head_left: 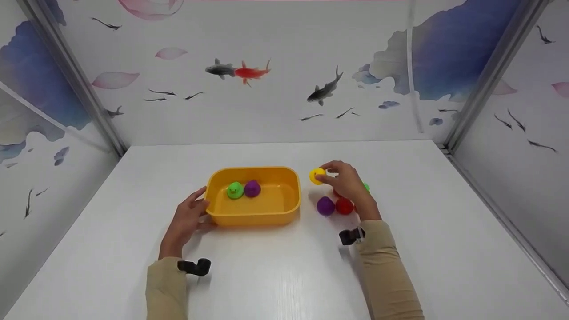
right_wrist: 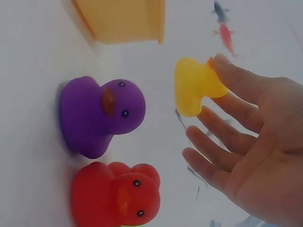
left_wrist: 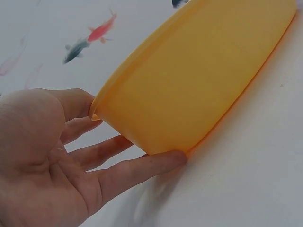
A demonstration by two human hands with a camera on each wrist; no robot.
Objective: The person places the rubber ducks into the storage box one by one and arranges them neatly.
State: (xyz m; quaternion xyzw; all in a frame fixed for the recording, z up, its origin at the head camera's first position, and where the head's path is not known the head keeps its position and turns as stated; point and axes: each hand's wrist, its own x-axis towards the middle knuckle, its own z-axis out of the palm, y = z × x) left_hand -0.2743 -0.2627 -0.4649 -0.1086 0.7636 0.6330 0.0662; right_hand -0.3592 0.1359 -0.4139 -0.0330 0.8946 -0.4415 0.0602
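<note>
Yellow duck (head_left: 315, 176), one: pinched between thumb and fingers of right hand (head_left: 349, 180), raised off table (head_left: 266, 271), just right of tray (head_left: 249, 219), apart from rim. Tray, orange-yellow, one: long axis left to right; left hand (head_left: 186, 218) grips left end. Inside, left of middle: green duck (head_left: 235, 191), purple duck (head_left: 252, 189). Near right hand: second purple duck (head_left: 326, 206), red duck (head_left: 344, 206), others partly hidden. Table white, glossy; fish-printed panels (head_left: 275, 120) around.

White table (head_left: 266, 275), yellow basin (head_left: 253, 219), purple duck (head_left: 326, 206), red ducks (head_left: 344, 206)
</note>
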